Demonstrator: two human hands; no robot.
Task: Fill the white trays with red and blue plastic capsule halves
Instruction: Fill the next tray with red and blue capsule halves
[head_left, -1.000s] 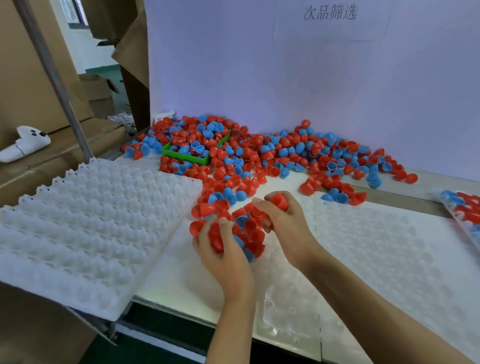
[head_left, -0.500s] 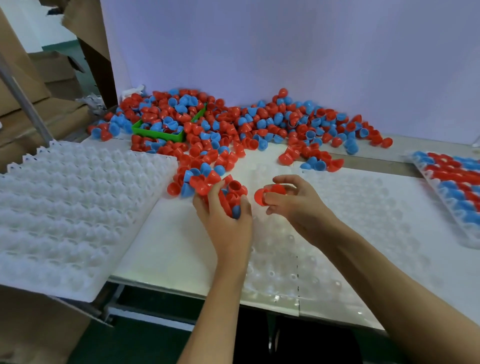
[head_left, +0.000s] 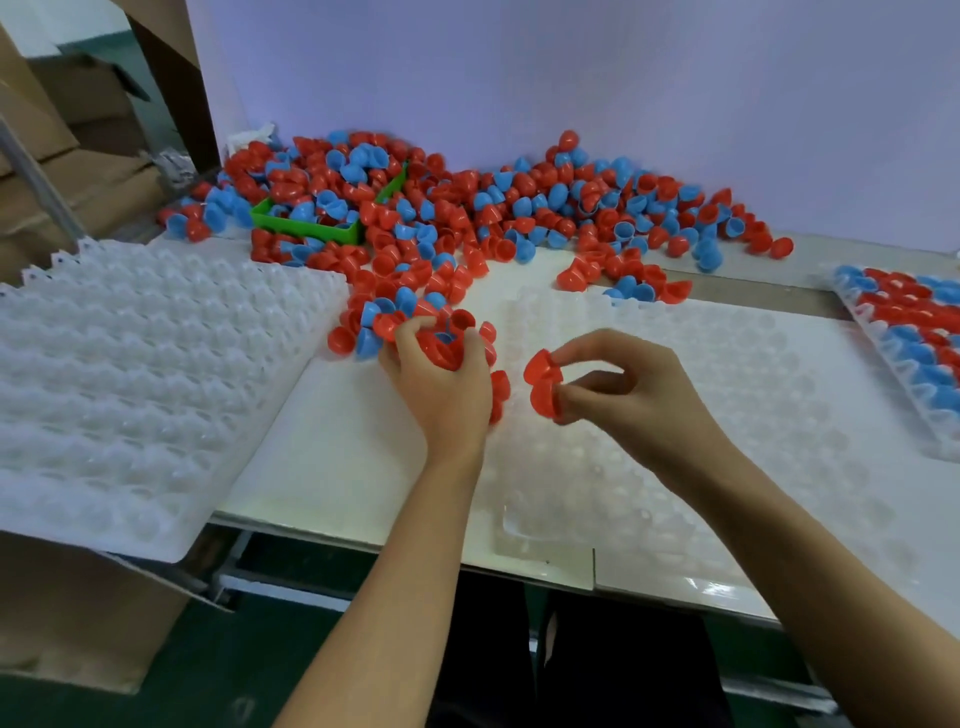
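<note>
Barely started on the middle white tray (head_left: 649, 467): no halves in its cups yet. Right hand (head_left: 618, 389) pinching two red halves (head_left: 543, 382) just above it. Left hand (head_left: 441, 374) clutching a red bunch (head_left: 447, 348). One filled tray (head_left: 914, 332) at right, empty stack (head_left: 145, 384) at left, big pile (head_left: 467, 208) waiting behind.

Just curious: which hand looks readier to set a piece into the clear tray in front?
Probably the right hand: it pinches red capsule halves directly above the clear tray, while the left hand clutches a handful.

Factory bench: capsule heap (head_left: 467, 218), trays (head_left: 156, 384)
</note>
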